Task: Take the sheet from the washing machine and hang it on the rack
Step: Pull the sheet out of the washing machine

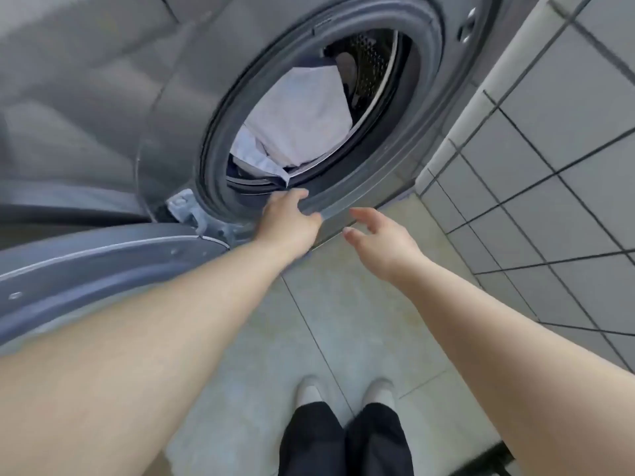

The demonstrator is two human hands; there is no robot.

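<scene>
Both arms reach forward; left hand [288, 219] fingers extended, right hand [381, 240] fingers loosely spread.

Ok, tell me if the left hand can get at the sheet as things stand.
Probably yes. The door is swung open and the left hand is already at the drum's rim, just below the sheet. Nothing lies between them.
</scene>
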